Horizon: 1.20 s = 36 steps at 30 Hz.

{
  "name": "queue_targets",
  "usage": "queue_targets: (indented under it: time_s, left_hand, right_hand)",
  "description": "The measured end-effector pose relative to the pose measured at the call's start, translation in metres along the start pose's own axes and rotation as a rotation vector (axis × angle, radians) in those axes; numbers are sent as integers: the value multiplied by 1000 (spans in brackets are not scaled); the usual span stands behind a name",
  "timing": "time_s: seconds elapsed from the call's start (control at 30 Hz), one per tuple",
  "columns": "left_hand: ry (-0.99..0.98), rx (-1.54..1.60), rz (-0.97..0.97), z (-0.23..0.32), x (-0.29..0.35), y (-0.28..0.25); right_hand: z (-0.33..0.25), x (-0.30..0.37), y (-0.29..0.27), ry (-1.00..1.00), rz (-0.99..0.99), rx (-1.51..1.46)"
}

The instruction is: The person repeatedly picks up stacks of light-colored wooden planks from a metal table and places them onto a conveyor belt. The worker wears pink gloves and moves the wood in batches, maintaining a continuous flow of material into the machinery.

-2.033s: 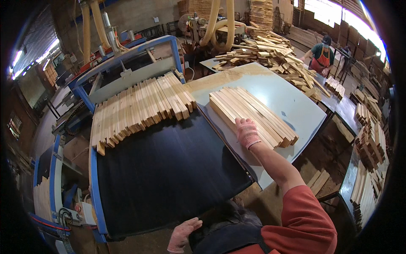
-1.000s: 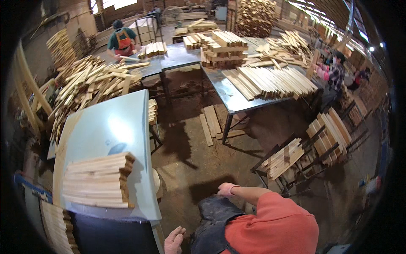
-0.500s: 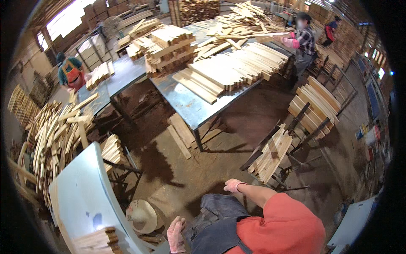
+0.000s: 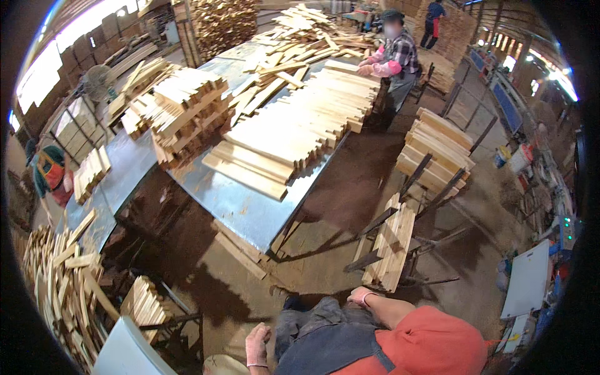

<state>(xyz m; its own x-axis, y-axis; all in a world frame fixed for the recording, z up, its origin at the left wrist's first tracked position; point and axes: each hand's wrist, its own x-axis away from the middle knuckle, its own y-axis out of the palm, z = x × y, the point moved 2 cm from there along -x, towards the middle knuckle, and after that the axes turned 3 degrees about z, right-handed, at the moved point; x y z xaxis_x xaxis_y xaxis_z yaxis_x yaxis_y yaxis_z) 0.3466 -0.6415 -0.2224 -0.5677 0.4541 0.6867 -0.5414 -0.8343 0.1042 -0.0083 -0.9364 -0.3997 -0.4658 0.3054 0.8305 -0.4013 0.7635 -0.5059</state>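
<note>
My left hand, in a pale pink glove, hangs beside my dark apron with its fingers curled in and nothing showing in them. On the other side, my right hand, gloved alike, is held before my thigh, its fingers bent and no object visible in it. Nearest to it is a metal rack holding long wooden strips. Ahead stands a blue-topped table with a long row of wooden boards side by side on it. Neither hand touches the wood.
Across the table a person in a checked shirt and pink gloves handles boards. More boards lean in a rack at right. Loose strips are heaped at left, near a pale blue panel. Another person works far left.
I have moved forward and turned to the right: the table and racks sit nearer and further left, and the pale panel has slid toward the lower edge. My right hand has swung back toward my body.
</note>
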Motion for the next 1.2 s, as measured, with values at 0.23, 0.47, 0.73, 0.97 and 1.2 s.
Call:
queue_targets:
  time_s: [0.23, 0.47, 0.73, 0.97, 1.2]
  left_hand:
    - [-1, -242, -222, 125, -171, 86]
    - [-48, -22, -358, 218, -304, 214]
    - [-101, 3, 50, 264, -416, 331]
    - [-63, 33, 329, 274, -515, 412]
    - [-198, -17, 238, 299, -531, 452]
  right_hand:
    - [25, -11, -132, 44, 437, -234]
    - [66, -103, -218, -318, 439, -573]
    - [86, -149, -495, 90, 762, -1169]
    - [218, -238, -652, 131, 1208, -1562]
    - [233, -275, -670, 256, 1163, -1398]
